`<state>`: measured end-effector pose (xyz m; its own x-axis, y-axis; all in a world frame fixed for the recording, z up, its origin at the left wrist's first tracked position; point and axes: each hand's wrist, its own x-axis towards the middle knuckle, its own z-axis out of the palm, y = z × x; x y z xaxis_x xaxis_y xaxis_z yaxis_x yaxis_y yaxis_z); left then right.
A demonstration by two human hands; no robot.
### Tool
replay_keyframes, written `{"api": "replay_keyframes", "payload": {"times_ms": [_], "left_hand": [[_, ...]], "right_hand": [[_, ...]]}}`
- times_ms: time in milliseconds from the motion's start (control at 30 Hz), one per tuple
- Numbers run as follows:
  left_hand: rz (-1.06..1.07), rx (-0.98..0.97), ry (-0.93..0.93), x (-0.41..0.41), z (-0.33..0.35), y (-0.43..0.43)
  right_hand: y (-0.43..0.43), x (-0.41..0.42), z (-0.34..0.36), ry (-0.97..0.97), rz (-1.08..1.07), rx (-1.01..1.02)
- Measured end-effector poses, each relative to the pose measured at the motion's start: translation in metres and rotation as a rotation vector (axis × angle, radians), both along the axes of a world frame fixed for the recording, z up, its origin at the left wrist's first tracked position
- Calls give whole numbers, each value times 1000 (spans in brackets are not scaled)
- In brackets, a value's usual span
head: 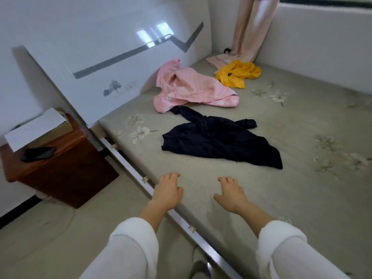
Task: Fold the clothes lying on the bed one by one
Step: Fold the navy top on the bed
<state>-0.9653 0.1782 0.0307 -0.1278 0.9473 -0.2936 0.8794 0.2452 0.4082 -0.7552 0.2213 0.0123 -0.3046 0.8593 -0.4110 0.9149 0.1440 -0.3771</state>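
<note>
We log left hand (168, 191) and right hand (231, 194) empty, fingers (173, 176) relaxed, over the bed's (302, 188) near edge; dark garment (221, 140) just beyond, pink garment (193, 87) and yellow garment (238, 74) farther.

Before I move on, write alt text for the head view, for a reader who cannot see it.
The left hand and right hand reach, open and empty, over the near edge of a bed where three unfolded garments lie: a navy garment nearest, a pink garment behind it, a yellow garment farthest, by a curtain.
</note>
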Motion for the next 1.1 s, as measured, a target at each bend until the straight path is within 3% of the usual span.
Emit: {"api": "replay_keyframes", "payload": {"times_ms": [267, 433, 633, 900, 1100], "left_hand": [[-77, -154, -14, -36, -89, 164], [-36, -237, -36, -66, -143, 245], [88, -260, -5, -107, -196, 303], [332, -79, -36, -162, -242, 370], [280, -111, -72, -199, -272, 420]], "right_hand": [[148, -11, -74, -38, -169, -102], [228, -27, -127, -79, -202, -184], [303, -59, -169, -96, -187, -138], [374, -131, -210, -89, -14, 17], [397, -208, -243, -82, 245, 120]]}}
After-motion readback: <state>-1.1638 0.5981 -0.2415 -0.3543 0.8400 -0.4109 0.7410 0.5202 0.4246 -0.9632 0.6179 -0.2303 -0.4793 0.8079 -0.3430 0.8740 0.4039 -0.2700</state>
